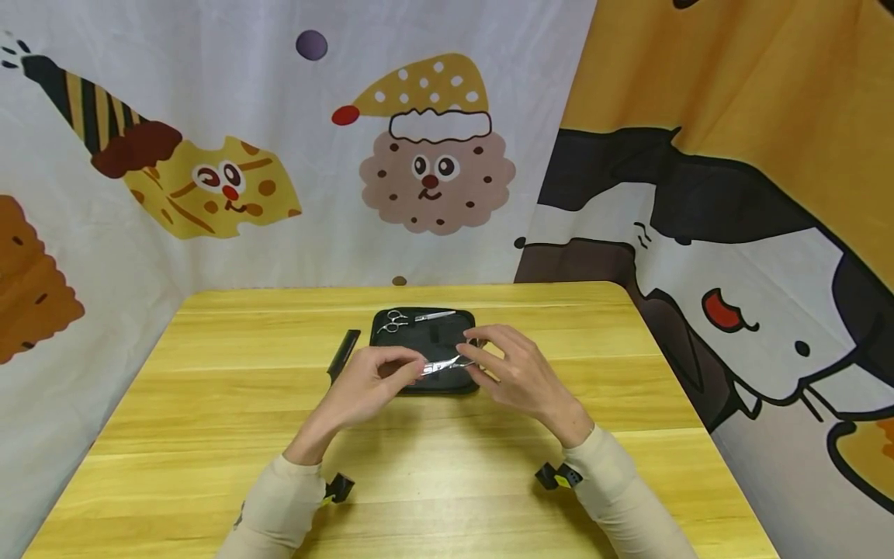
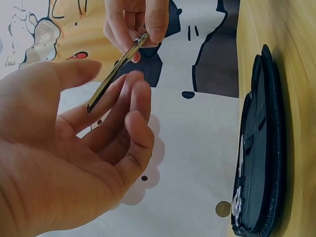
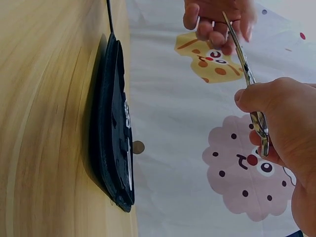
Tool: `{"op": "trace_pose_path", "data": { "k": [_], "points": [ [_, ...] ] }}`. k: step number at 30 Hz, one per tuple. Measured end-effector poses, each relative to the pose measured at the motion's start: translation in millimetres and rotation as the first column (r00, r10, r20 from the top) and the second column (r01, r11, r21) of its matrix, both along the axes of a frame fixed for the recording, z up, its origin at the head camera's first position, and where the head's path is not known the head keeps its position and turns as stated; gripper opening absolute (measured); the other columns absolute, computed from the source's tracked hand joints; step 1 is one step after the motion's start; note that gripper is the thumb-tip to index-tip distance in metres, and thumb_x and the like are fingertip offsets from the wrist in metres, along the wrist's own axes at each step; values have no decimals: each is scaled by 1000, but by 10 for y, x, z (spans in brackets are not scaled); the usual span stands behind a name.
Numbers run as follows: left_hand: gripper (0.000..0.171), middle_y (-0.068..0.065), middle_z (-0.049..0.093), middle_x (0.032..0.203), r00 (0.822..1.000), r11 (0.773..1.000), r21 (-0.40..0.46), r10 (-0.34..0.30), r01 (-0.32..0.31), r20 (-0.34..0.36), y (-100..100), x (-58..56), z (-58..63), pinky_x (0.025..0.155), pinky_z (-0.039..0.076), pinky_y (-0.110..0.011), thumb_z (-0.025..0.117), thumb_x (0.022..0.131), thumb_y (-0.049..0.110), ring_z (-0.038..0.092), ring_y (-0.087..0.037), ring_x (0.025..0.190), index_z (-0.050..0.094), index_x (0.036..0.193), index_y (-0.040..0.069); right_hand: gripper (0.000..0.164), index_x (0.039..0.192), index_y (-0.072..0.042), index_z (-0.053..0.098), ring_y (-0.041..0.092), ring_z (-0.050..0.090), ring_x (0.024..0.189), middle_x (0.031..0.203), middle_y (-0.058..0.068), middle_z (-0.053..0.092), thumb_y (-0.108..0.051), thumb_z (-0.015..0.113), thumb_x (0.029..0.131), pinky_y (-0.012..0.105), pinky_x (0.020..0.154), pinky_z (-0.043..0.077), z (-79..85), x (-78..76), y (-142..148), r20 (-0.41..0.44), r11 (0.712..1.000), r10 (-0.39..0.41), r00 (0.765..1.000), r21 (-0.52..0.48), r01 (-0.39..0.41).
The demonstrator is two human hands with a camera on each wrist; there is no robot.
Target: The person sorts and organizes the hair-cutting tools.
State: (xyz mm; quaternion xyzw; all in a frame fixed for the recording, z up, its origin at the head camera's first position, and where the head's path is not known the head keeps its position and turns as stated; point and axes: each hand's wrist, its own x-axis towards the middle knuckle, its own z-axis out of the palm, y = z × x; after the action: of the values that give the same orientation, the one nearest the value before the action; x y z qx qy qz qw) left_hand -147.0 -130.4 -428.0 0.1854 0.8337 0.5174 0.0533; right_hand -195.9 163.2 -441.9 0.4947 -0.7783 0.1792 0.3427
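A pair of silver scissors (image 1: pixel 440 366) is held up over the black case (image 1: pixel 417 335), blades pointing left. My right hand (image 1: pixel 515 373) pinches them near the handle, thumb on one side and fingers on the other in the right wrist view. My left hand (image 1: pixel 373 380) is at the blade end. In the left wrist view its thumb and loosely bent fingers stand apart, with the blade tip of the scissors (image 2: pixel 106 86) in the space between them. Another pair of scissors (image 1: pixel 394 321) lies along the far side of the case, its middle under a strap.
A black comb (image 1: pixel 344 354) lies on the wooden table (image 1: pixel 230 388) left of the case. Behind the table hangs a white curtain (image 1: pixel 279 93) printed with cartoon figures. A small black device (image 1: pixel 339 488) is on each wrist.
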Motion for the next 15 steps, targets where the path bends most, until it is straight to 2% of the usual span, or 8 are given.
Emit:
{"op": "trace_pose_path", "data": {
  "k": [3, 5, 8, 10, 15],
  "points": [
    [27, -3, 82, 134, 998, 1000, -6, -1, 0, -69, -5, -7, -2, 88, 63, -25, 71, 113, 31, 78, -17, 109, 82, 135, 20, 44, 120, -8, 85, 29, 79, 107, 123, 14, 78, -7, 102, 80, 40, 89, 69, 14, 3, 9, 12, 1000, -10, 1000, 3, 10],
    [31, -2, 79, 141, 992, 1000, -14, -8, 6, -128, -6, -13, -9, 92, 65, -33, 72, 113, 30, 76, -22, 116, 78, 141, 21, 43, 120, -7, 85, 29, 79, 107, 124, 15, 78, -7, 102, 81, 40, 90, 70, 21, 2, 14, 18, 1000, -10, 1000, -1, 10],
    [40, -1, 72, 153, 977, 999, -31, -27, 21, -210, -8, -22, -30, 107, 64, -50, 74, 111, 29, 71, -28, 136, 72, 150, 23, 43, 120, -7, 84, 29, 79, 108, 124, 15, 78, -6, 102, 81, 41, 90, 70, 22, -5, 22, 22, 1000, -11, 1000, -6, 11],
    [48, -3, 66, 162, 969, 999, -40, -43, 34, -243, -6, -24, -42, 117, 58, -63, 75, 110, 29, 64, -32, 149, 67, 156, 23, 43, 119, -7, 85, 29, 79, 108, 124, 15, 79, -5, 102, 80, 41, 89, 70, 20, -10, 30, 26, 1000, -12, 1000, -10, 12],
    [65, -9, 52, 175, 959, 996, -91, -44, 19, -278, 14, -25, -52, 130, 41, -76, 78, 107, 35, 47, -41, 165, 56, 167, 27, 42, 118, -7, 85, 28, 78, 106, 124, 16, 78, -4, 102, 80, 39, 85, 69, 15, -20, 52, 33, 1000, -23, 999, -14, 23]
  ]
}}
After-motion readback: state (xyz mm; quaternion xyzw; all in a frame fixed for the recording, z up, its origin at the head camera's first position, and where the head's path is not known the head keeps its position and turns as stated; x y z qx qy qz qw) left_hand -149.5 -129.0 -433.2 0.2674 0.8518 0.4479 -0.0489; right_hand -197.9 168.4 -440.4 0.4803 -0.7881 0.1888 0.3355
